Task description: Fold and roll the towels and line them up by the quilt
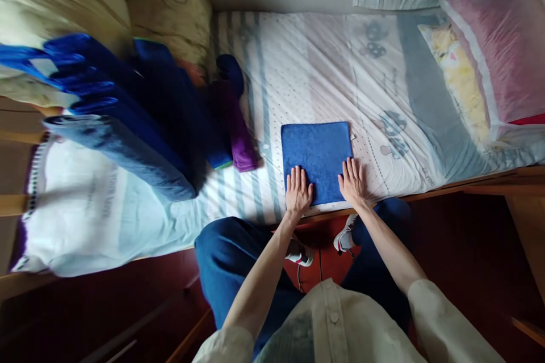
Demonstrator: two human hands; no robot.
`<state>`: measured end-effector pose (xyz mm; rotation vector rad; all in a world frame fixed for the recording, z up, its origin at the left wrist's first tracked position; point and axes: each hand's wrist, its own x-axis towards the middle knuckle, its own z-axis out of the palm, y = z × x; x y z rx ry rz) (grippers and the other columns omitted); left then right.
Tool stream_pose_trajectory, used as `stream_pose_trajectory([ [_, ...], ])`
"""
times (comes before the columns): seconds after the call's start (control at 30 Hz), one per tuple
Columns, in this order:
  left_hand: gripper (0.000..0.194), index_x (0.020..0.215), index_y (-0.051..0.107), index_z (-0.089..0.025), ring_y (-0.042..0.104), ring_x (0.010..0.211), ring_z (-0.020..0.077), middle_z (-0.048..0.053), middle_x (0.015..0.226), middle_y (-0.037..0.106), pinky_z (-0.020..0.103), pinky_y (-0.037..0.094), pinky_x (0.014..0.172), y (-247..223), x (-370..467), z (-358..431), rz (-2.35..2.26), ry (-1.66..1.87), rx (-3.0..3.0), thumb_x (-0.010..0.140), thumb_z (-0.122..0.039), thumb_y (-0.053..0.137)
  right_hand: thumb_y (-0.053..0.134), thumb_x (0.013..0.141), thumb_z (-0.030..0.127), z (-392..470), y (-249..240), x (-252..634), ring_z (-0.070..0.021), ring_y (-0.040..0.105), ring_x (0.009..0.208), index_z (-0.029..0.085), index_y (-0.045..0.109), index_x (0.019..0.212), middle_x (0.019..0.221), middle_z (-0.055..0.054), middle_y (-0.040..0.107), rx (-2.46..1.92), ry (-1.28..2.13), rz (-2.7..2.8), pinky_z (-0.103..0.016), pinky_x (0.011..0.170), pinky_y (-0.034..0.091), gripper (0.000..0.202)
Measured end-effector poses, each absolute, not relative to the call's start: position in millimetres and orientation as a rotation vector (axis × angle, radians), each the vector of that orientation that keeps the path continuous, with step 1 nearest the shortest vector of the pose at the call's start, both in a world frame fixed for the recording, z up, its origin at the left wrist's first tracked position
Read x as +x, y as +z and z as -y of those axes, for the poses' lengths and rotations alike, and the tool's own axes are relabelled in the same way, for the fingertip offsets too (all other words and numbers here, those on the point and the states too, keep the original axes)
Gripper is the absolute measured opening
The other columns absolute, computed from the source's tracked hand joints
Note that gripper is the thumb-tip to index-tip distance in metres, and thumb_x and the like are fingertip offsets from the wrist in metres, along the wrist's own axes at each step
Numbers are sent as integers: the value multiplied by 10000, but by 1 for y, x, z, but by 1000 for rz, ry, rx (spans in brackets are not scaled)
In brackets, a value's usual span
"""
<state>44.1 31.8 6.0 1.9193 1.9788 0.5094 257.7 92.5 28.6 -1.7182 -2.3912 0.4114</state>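
Observation:
A blue square cloth (317, 153) lies flat on the patterned bed sheet (272, 51), close to the bed's front edge. My left hand (298, 190) rests with fingers stretched out on the cloth's lower left corner. On the lower right side, my right hand (352, 181) lies with its fingers spread, the fingertips at the cloth's edge and the rest of the hand partly over the sheet. Neither hand grips anything. A small white tag shows at the cloth's right edge.
Left on the bed are folded dark blue textiles (170, 102), a rolled grey-blue cloth (123, 150), a purple cloth (240, 139) and a white pillow (72, 198). A pink cushion in clear wrapping (502, 51) lies at the right. The bed's wooden edge (489, 181) runs in front.

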Motion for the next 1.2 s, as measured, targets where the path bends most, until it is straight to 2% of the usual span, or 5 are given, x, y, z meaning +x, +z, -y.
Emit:
stream_pose_trajectory([
  [0.23,665,1625,375,-62,192,1633,318,211,1702,322,563,189,1328,14,54,17,-1968,470,1895,1054,-403,354,377,1092,371,-31,30,261,-234,244,1632,123,313,1670,1728,-132,318,-1554,506,2561,-476,1338,197,633],
  [0.5,649,1538,465,-30,315,1589,373,279,1625,436,583,275,1292,18,8,43,-2075,486,1534,946,-296,490,513,1005,255,-27,36,332,-292,346,1593,116,468,1596,1656,-183,431,-1671,597,2497,-530,1314,269,609],
  [0.73,383,1204,725,-159,730,1114,327,135,1099,774,460,570,1034,39,-14,32,-1969,549,1154,849,-240,607,543,957,222,-19,32,342,-304,677,1299,137,658,1420,1371,-187,714,-1757,916,2014,-474,1141,526,484],
  [1.07,408,1204,743,-114,746,828,244,87,870,781,343,609,790,51,-12,32,-1951,618,1017,831,-190,596,512,856,85,-27,31,330,-220,765,1040,144,699,1338,1285,-153,761,-1704,959,1806,-415,1025,605,520],
  [1.2,448,1232,723,-120,756,948,241,123,1057,795,303,610,789,52,-11,30,-1922,662,1001,805,-151,589,524,837,61,-27,33,332,-194,767,1003,136,680,1369,1315,-155,747,-1695,982,1825,-371,994,613,560],
])
